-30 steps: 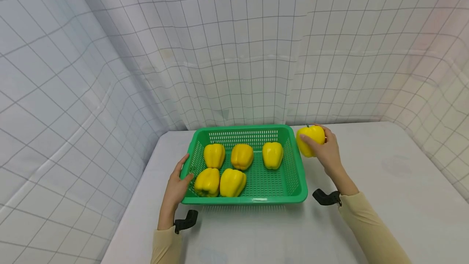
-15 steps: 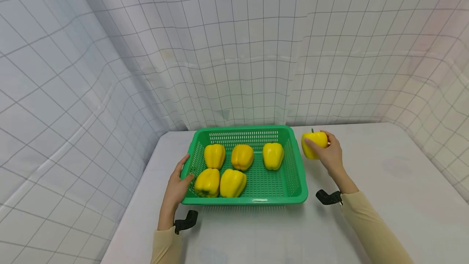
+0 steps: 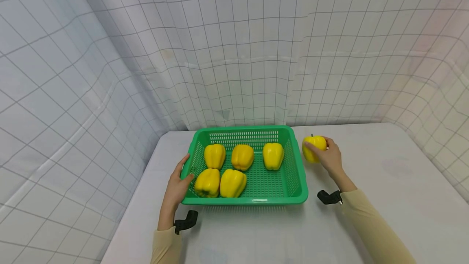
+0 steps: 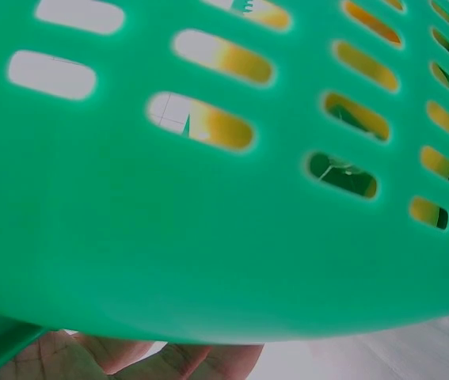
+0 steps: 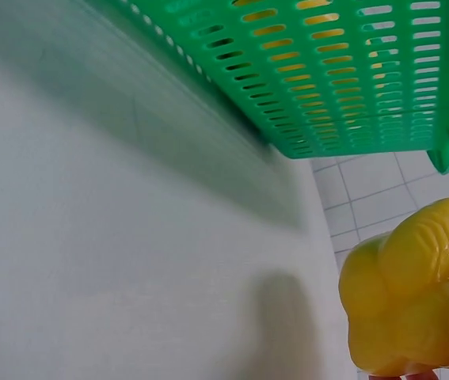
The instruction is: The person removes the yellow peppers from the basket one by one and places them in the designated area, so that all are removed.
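A green slotted plastic basket (image 3: 244, 201) stands on the white table with several yellow bell peppers in it. My left hand (image 3: 176, 188) grips its left rim, thumb on the inside and fingers outside; the basket wall (image 4: 169, 229) fills most of the left wrist view, with fingertips (image 4: 176, 360) showing below. Just outside the right rim, my right hand (image 3: 331, 160) holds another yellow bell pepper (image 3: 318, 141), stem up, between thumb and fingers. In the right wrist view this pepper (image 5: 414, 293) hangs above the table, its shadow apart from it.
Inside the basket, one pepper (image 3: 272, 156) lies near the right wall, one (image 3: 242, 157) at the back middle, the others on the left. White table surface (image 3: 388, 174) extends to the right. A white grid-patterned curtain (image 3: 249, 72) hangs behind and along both sides.
My right hand has carried its pepper slightly right, away from the basket's right rim, and then lower toward the table. The left hand and basket have stayed in place.
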Motion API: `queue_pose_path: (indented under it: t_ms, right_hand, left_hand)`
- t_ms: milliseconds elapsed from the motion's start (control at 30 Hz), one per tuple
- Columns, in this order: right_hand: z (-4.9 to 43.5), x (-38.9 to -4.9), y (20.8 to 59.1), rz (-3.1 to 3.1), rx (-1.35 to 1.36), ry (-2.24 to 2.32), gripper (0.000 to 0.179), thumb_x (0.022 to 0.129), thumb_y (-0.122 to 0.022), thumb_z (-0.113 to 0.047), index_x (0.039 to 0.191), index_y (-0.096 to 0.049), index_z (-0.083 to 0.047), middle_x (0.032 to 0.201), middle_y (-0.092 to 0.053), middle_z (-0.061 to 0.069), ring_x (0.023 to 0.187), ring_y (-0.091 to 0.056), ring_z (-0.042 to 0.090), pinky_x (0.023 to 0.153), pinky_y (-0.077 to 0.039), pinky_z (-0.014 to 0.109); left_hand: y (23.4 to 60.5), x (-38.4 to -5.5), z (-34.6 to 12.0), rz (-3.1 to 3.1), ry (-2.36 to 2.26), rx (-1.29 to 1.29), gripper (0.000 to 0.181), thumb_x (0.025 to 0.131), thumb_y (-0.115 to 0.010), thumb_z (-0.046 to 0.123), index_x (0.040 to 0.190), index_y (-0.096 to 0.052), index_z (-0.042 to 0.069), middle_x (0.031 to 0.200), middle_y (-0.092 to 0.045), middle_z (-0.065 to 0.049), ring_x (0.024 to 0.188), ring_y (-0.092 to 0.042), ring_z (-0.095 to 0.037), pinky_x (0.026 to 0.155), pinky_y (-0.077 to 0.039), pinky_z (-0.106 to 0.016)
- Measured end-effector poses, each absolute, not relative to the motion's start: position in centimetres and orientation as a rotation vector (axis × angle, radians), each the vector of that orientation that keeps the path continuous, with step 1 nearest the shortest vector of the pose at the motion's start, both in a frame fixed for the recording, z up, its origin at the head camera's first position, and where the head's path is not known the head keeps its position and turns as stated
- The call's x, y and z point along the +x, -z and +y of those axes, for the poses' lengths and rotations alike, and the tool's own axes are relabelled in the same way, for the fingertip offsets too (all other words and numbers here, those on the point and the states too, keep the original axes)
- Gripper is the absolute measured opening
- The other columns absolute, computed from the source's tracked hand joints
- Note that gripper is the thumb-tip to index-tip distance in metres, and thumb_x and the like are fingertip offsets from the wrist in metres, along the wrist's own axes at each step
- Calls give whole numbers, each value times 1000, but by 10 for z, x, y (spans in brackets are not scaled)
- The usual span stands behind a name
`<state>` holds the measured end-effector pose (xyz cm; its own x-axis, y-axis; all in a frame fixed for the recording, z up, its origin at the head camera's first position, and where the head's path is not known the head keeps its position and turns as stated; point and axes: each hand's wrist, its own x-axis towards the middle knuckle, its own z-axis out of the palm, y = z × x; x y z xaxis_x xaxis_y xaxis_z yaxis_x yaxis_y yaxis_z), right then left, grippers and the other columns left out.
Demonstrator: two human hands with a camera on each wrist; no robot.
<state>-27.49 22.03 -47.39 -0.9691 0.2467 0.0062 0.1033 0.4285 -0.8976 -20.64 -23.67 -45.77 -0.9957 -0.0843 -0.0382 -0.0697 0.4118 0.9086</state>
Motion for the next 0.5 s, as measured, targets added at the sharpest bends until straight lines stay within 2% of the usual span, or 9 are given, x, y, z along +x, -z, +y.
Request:
queue_pose_path:
  t_ms: [500]
  right_hand:
    - [222, -281, 491, -2605, -318, -1486, 90, 84, -62, -56, 142, -32, 6, 135, -39, 28, 116, -42, 39, 92, -37, 49]
  left_hand:
    - [456, -206, -236, -2633, 1682, 134, 62, 96, -48, 10, 151, -25, 28, 152, -23, -16, 116, -42, -35, 89, -36, -50]
